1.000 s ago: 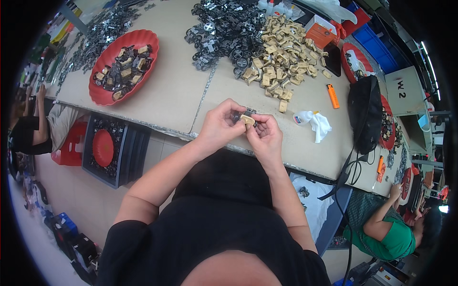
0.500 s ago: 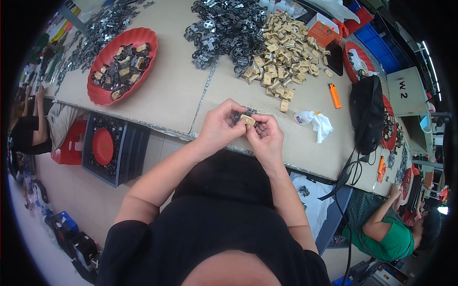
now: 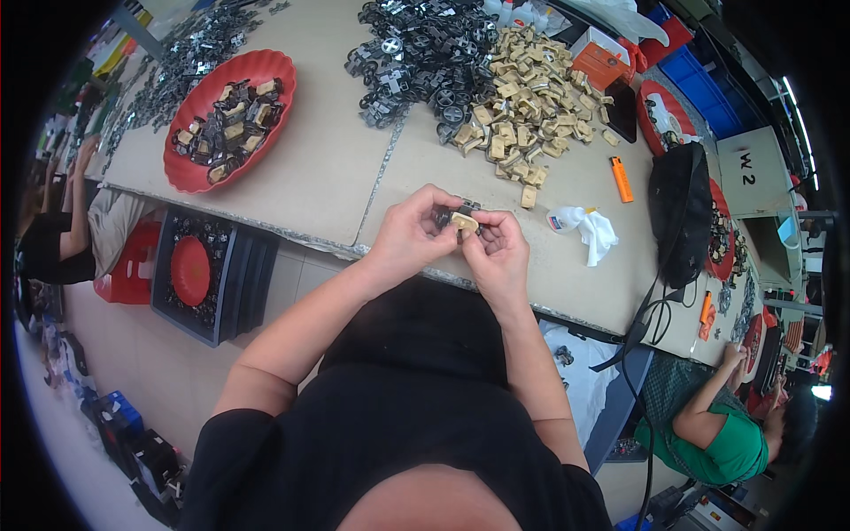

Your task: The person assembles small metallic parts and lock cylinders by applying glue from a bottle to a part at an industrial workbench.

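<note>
My left hand (image 3: 409, 232) and my right hand (image 3: 499, 258) meet just above the table's near edge, fingers closed around one small assembly. In it a tan moulded piece (image 3: 463, 222) lies against a dark part (image 3: 459, 211); fingertips hide much of both, so I cannot tell whether they are joined. Beyond my hands is a heap of similar tan pieces (image 3: 536, 88). To its left rises a pile of dark, shiny parts (image 3: 421, 66), some with round wheel-like discs. A red scalloped bowl (image 3: 181, 111) at the left holds dark parts with tan pieces on them.
Right of my hands lie a small white bottle (image 3: 564, 219), a crumpled white tissue (image 3: 599, 237) and an orange lighter (image 3: 622, 180). A black bag (image 3: 680, 208) with a cord rests farther right. Stacked grey crates (image 3: 226, 292) stand below the table. Co-workers sit at both sides.
The tan piece has tilted slightly and shows a little more between my fingers. My right fingers have shifted a touch; both hands keep their place and grip.
</note>
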A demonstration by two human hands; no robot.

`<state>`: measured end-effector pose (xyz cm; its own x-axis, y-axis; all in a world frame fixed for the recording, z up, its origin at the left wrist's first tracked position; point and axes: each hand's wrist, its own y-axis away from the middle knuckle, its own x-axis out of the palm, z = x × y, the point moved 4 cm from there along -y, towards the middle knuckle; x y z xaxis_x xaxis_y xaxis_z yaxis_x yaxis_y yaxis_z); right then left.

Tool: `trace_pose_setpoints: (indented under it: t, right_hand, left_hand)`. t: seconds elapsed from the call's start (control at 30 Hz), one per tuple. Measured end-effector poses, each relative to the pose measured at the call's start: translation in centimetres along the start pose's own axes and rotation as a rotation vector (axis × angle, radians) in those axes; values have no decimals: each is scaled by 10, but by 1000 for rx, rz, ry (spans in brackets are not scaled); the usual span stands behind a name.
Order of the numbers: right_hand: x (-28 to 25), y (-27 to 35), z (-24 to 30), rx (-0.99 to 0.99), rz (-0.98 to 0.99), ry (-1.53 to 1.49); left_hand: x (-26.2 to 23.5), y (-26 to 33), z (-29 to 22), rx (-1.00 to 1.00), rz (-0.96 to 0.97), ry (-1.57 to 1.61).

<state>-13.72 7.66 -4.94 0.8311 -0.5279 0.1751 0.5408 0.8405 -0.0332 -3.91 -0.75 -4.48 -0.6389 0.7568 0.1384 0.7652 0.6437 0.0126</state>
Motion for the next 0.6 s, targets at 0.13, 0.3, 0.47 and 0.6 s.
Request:
trace_pose_setpoints:
  t: [0.13, 0.3, 0.47, 0.6]
  right_hand:
    - [-1, 1, 1, 22, -13, 12]
    - [0, 2, 3, 33, -17, -2]
    - [1, 0, 1, 26, 4, -101]
    - [0, 1, 3, 35, 8, -97]
  left_hand:
    - [2, 1, -1, 36, 11, -17]
    - [1, 1, -1, 20, 28, -131]
    - [1, 1, 0, 49, 10, -94]
    - [3, 2, -5, 56, 14, -47]
